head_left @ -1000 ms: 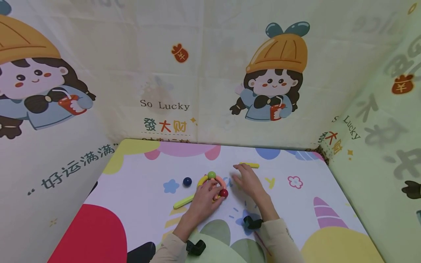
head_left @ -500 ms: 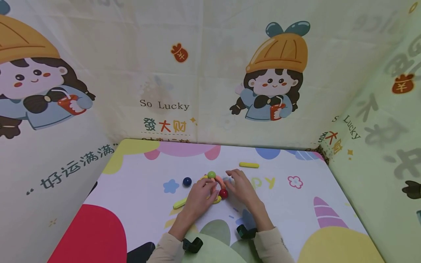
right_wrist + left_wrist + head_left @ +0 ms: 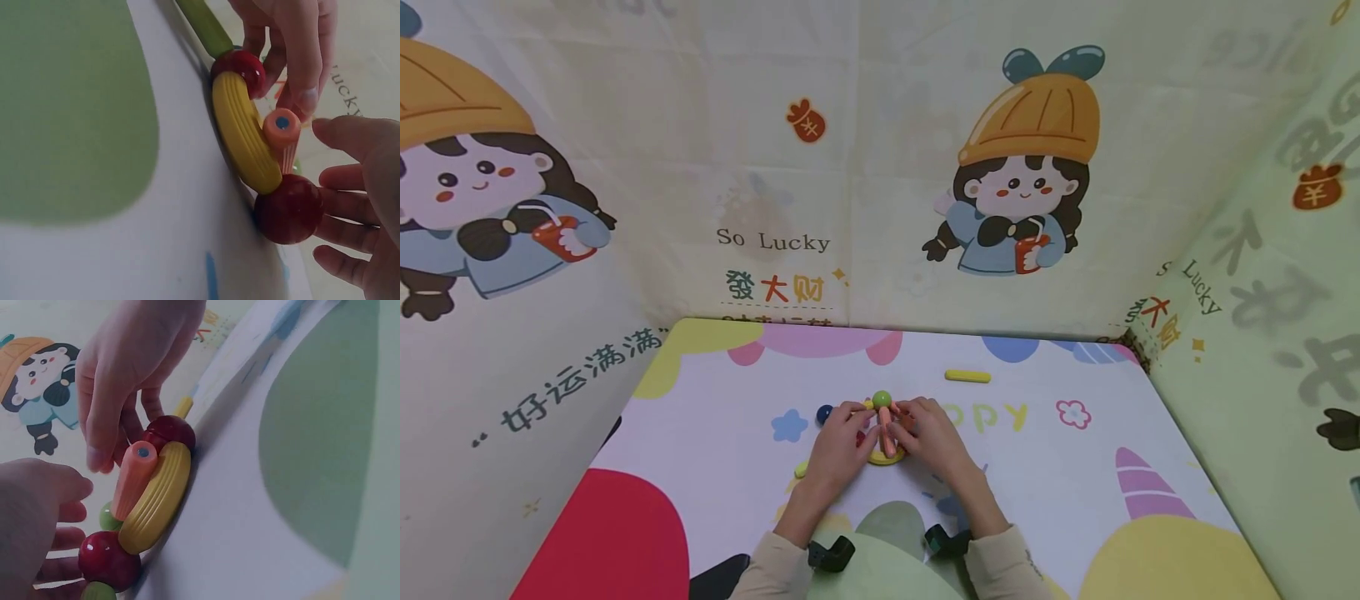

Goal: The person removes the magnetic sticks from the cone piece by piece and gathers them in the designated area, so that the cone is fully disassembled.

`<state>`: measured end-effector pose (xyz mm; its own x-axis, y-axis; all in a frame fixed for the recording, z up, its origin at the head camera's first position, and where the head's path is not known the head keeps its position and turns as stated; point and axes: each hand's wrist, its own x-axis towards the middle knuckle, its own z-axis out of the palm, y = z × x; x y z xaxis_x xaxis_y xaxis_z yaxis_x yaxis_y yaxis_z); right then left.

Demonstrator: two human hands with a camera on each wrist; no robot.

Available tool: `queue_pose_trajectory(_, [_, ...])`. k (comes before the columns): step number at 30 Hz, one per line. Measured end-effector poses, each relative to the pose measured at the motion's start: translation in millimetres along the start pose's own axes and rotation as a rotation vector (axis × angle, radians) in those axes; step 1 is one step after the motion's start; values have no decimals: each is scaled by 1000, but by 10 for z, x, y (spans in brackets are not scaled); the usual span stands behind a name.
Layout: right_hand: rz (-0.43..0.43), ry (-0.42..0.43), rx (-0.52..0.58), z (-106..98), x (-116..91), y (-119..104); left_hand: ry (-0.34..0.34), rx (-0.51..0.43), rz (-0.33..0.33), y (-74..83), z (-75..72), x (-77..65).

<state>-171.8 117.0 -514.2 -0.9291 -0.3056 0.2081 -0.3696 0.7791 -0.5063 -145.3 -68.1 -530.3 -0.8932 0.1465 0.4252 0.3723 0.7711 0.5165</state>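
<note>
A toy ring of curved rods and balls lies on the table between both hands. Its green ball is at the far side, and a yellow curved rod joins two red balls at the near side. From the middle, a peach rod points its blue-tipped end toward me. My left hand is around the ring's left side, fingers behind one red ball. My right hand flanks the other side, its fingers loosely spread at the second red ball. Both thumbs are near the peach rod.
A straight yellow rod lies farther back to the right. Beside the left hand is a navy ball, partly covered. A light green rod extends left from the ring. Printed cloth walls stand behind the table.
My right hand has moved left and nearer, from by the far yellow rod to the ring's right side, covering that red ball. My left hand has shifted slightly left, uncovering the peach rod.
</note>
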Motion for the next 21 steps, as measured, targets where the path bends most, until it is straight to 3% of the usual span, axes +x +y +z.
queue_pose_trajectory(9, [-76, 22, -72, 94, -8, -57, -20, 26, -7, -37, 2, -2])
queue_pose_trajectory(14, [-73, 23, -113, 102, -4, -87, -15, 48, -1, -46, 4, 2])
queue_pose_trajectory(21, [-42, -7, -176, 81, 25, -129, -68, 73, -15, -45, -28, 8])
